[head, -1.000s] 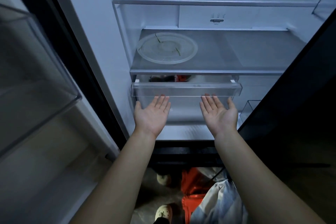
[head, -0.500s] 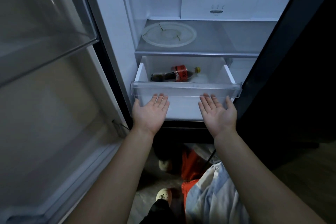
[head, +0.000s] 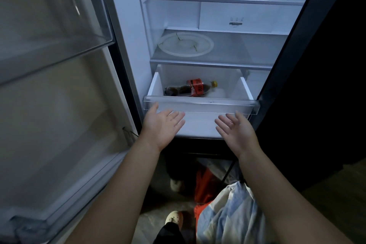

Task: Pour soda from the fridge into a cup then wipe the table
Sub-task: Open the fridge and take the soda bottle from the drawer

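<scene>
Soda bottle is not yet held: nearest, the left hand and right hand are spread open, empty, just below the pulled-out fridge drawer. Farther in, it is seen lying sideways; a careless grab could shake it into fizzing over.

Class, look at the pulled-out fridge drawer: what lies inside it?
Inside the drawer lies one soda bottle on its side, yellow cap pointing right. The drawer's front floor is hidden behind its clear front lip.
</scene>
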Demonstrator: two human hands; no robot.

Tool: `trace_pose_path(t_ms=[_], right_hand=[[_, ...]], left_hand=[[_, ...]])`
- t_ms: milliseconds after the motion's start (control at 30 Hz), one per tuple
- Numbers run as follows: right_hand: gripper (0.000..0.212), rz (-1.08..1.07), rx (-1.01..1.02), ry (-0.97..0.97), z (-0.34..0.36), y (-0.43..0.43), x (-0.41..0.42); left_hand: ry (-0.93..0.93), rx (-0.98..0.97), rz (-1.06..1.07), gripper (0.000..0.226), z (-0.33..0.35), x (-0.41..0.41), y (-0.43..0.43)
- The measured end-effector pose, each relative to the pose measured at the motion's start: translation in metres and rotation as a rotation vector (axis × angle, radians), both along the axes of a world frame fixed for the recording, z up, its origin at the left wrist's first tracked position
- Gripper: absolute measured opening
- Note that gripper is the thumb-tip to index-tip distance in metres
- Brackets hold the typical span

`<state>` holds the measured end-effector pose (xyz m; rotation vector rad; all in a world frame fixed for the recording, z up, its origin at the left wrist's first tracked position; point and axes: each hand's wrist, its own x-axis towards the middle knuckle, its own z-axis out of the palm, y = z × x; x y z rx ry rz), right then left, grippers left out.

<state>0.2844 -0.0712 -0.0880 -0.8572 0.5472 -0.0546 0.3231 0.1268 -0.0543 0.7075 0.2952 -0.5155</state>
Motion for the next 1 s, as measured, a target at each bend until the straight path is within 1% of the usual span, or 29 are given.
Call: trace_pose_path(t_ms=[67,100,133,167,233,267,300,333,367,433,533,600,667,733,767,867,933,1000], right_hand=[[0.028,0.085,-0.317,0.06,0.008,-0.001,0.004],[0.019,0.091,-0.464,0.048,0.014,-0.001,0.006],[0.015,0.08,-0.61,0.004,0.02,-0.001,0.01],[0.014,0.059,-0.765,-0.061,0.026,-0.002,0.014],[0.011,0.034,-1.094,-0.196,0.034,-0.004,0.023],[0.014,0.038,-1.27,-0.247,0.034,-0.006,0.028],[0.019,0.059,-1.435,-0.284,0.032,-0.008,0.035],[0.023,0.098,-1.563,-0.304,0.028,-0.01,0.042],[0.028,0.152,-1.649,-0.302,0.025,-0.012,0.049],[0.035,0.272,-1.73,-0.239,0.019,-0.014,0.062],[0.039,0.361,-1.863,-0.118,0.013,-0.015,0.073],[0.04,0.393,-1.99,-0.076,0.01,-0.013,0.076],[0.048,0.421,-2.067,-0.052,0.009,-0.011,0.077],[0.053,0.433,-2.068,-0.042,0.009,-0.011,0.076],[0.053,0.446,-2.065,-0.03,0.01,-0.011,0.077],[0.044,0.531,-1.988,0.035,0.019,-0.009,0.088],[0.043,0.594,-1.906,0.002,0.029,-0.005,0.106],[0.045,0.672,-1.872,-0.076,0.036,0.0,0.133]], left_hand=[[-0.185,0.354,-0.159,0.053,0.017,-0.002,-0.001],[-0.31,0.543,-0.173,0.044,0.025,-0.002,-0.003],[-0.452,0.737,-0.144,0.037,0.031,0.0,-0.005],[-0.61,0.936,-0.094,0.035,0.033,0.003,-0.007],[-0.918,1.369,-0.009,0.037,0.031,0.013,-0.01],[-1.041,1.551,-0.002,0.04,0.029,0.019,-0.012],[-1.126,1.668,-0.038,0.042,0.024,0.027,-0.014],[-1.173,1.731,-0.102,0.044,0.021,0.034,-0.017],[-1.192,1.76,-0.171,0.046,0.016,0.043,-0.019],[-1.192,1.825,-0.256,0.049,0.009,0.06,-0.023],[-1.212,1.937,-0.266,0.049,0.002,0.083,-0.023],[-1.204,1.956,-0.287,0.049,-0.004,0.096,-0.02],[-1.174,1.96,-0.331,0.049,-0.012,0.105,-0.015],[-1.135,1.973,-0.351,0.047,-0.018,0.108,-0.011],[-1.131,1.98,-0.332,0.046,-0.021,0.107,-0.01],[-1.157,1.992,-0.281,0.046,-0.027,0.106,-0.011],[-1.155,1.984,-0.267,0.054,-0.029,0.108,-0.012],[-1.164,1.972,-0.248,0.062,-0.03,0.109,-0.012]])
